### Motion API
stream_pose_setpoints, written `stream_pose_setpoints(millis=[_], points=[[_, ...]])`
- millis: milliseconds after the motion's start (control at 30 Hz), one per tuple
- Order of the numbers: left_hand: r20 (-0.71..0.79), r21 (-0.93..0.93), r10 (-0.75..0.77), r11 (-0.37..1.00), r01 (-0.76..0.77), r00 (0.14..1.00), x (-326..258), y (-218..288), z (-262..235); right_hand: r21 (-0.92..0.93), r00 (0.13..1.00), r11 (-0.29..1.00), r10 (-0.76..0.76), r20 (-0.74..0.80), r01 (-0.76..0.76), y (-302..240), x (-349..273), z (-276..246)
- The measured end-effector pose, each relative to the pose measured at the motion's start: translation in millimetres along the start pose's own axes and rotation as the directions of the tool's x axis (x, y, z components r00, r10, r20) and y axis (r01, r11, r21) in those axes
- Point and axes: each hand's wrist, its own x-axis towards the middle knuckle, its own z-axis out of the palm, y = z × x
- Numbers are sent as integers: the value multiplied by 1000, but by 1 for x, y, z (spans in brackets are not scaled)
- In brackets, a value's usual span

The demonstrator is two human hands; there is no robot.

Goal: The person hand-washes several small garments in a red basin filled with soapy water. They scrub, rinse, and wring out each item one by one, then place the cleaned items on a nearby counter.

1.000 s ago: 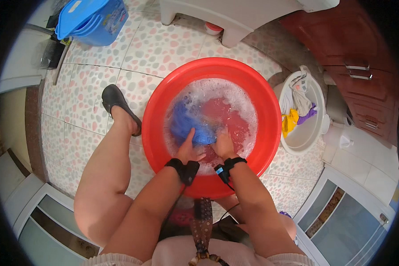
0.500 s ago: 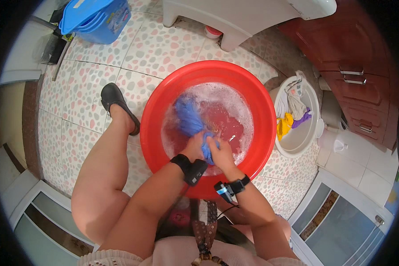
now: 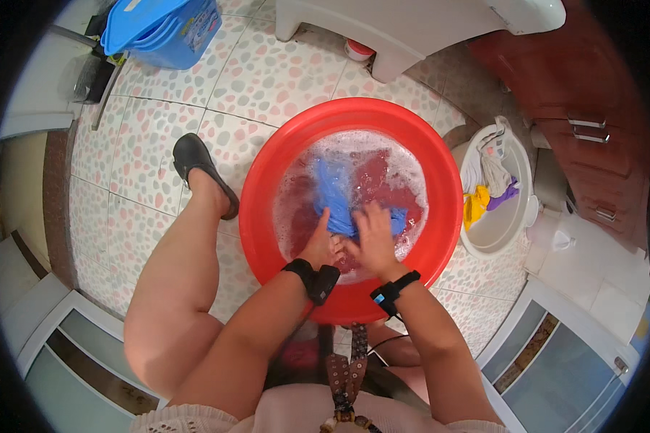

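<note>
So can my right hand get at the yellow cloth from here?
Probably yes: the right hand would have to clear the red rim of the wash basin, but nothing visible covers the yellow cloth in the open pale basin.

The fingers of the right hand (image 3: 373, 242) are blurred and cover the middle of the blue cloth (image 3: 332, 191) (whether they press on it, I cannot tell). Foam and cloudy water (image 3: 300, 216) hide the cloth's lower folds and much of the red basin's (image 3: 256, 209) bottom. The picture's top edge cuts off the blue bin (image 3: 184, 43) and the white fixture (image 3: 412, 29); the dark rim swallows the red cabinet's (image 3: 592, 79) far side.
</note>
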Motion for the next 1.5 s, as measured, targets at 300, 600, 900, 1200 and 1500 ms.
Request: stream_pose_setpoints(millis=[300, 600, 900, 1200, 1500], points=[[280, 36, 289, 950, -310, 916, -2, 7, -12, 495, 894, 775, 196, 404, -393, -23, -2, 9], [328, 485, 539, 608, -628, 776, 1, -5, 4, 698, 793, 381, 354, 496, -606, -35, 5, -42], [-131, 61, 376, 927, -371, 917, -3, -3, 50, 120, 612, 605, 740, 280, -787, 2, 36, -1], [-235, 98, 387, 922, -375, 892, -3, 25, 15, -49, 938, 967, 255, 234, -250, -1, 28, 19], [80, -166, 238, 961, -223, 968, 0, 41, -2, 796, 910, 448, 127, 394, -407, -21, 18, -7]])
